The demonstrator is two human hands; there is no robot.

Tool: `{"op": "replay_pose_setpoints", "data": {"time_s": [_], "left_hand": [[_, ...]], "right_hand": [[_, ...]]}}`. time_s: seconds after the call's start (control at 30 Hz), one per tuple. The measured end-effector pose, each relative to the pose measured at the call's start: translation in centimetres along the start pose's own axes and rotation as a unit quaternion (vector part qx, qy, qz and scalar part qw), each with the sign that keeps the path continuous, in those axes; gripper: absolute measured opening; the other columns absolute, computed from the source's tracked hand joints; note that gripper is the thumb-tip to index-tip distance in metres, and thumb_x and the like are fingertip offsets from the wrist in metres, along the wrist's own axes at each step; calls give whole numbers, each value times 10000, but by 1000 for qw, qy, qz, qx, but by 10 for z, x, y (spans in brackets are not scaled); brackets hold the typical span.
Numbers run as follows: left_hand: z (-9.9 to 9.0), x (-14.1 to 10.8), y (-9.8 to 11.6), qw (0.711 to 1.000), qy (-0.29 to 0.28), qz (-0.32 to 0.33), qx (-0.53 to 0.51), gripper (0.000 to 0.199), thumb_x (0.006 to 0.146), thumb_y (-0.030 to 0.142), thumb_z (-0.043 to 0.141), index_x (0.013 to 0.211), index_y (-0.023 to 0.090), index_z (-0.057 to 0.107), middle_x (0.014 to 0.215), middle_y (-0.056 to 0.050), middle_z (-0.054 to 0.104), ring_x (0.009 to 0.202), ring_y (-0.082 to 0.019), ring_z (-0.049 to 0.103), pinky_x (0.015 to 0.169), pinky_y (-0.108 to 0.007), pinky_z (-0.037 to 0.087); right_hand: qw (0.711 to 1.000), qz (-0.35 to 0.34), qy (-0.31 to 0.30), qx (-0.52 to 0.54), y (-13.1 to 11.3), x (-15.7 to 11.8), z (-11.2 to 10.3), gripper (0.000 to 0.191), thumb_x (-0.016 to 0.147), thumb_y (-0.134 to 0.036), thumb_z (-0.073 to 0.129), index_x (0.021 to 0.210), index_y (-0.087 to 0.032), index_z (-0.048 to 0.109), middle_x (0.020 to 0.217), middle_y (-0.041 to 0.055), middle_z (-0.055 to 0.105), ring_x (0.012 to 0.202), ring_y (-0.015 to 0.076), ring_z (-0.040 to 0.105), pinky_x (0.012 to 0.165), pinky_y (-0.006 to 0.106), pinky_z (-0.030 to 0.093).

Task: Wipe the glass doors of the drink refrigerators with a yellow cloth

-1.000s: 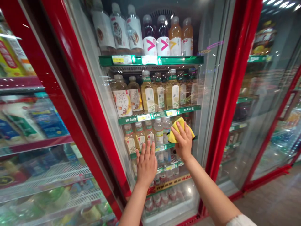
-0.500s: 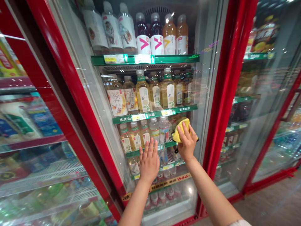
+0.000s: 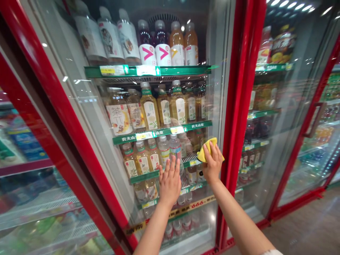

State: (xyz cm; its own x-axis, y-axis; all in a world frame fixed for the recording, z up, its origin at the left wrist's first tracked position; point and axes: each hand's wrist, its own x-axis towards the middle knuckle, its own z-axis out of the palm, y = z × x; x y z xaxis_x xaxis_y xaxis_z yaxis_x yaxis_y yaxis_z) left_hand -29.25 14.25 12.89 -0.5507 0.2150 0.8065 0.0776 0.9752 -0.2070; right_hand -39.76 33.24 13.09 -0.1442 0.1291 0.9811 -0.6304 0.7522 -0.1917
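Note:
A glass door with a red frame [image 3: 231, 117] fills the middle of the head view. Near its right edge, my right hand [image 3: 212, 163] presses a folded yellow cloth [image 3: 204, 151] against the glass, fingers spread over it. My left hand [image 3: 170, 182] is lower and further left, held up to the glass with its fingers apart and nothing in it. Behind the glass, a small bottle [image 3: 175, 146] shows just above my left fingertips. Tea bottles [image 3: 150, 109] stand on the shelf above.
Tall white-labelled bottles [image 3: 130, 39] stand on the top shelf. Another cooler with a brown door handle [image 3: 314, 120] is on the right. At the left is a cooler with a purple shelf edge [image 3: 26, 167]. Grey floor [image 3: 300, 226] shows at the lower right.
The view has shifted right, so the shelves and red frames sit further left. The cloth and my right hand are now closer to the door's right frame. My left hand stays spread.

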Motion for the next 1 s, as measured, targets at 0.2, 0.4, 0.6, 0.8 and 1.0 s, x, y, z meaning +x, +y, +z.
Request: {"op": "replay_pose_setpoints", "data": {"time_s": [0.2,0.4,0.6,0.8,1.0], "left_hand": [[11,11,17,1000,-2,26,-3,785,955,180,525,1645,220,153,1663,-70,309,1580,-216,192,1311,-470,32],[16,18,33,1000,-11,4,-3,777,969,210,522,1643,216,138,1666,-82,299,1575,-248,206,1308,-513,70],[17,19,38,1000,-6,21,-6,770,963,206,536,1640,239,170,1654,-68,329,1571,-234,224,1309,-497,47],[17,36,44,1000,2,15,-1,793,961,196,533,1641,243,128,1661,-71,315,1570,-240,226,1307,-505,70],[20,37,52,999,-2,34,-1,802,961,178,522,1644,241,108,1665,-81,297,1568,-245,229,1302,-518,102]], "right_hand": [[993,-102,-59,11,-2,8,3,582,946,-49,424,1438,-316,582,1482,18,603,1515,232,351,1169,447,402],[996,-40,-51,-58,28,9,-10,594,923,-51,456,1448,-301,576,1504,44,588,1481,264,388,1138,463,371],[993,-1,-23,-114,45,10,-12,616,937,-87,491,1505,-326,511,1487,69,604,1315,273,517,1028,443,402],[991,58,-10,-119,49,27,-9,682,915,-45,460,1563,-256,434,1568,136,504,1308,297,501,1011,470,422],[996,36,-9,-83,51,13,-10,678,925,-19,433,1569,-231,420,1575,155,488,1342,299,459,1045,492,467]]}}
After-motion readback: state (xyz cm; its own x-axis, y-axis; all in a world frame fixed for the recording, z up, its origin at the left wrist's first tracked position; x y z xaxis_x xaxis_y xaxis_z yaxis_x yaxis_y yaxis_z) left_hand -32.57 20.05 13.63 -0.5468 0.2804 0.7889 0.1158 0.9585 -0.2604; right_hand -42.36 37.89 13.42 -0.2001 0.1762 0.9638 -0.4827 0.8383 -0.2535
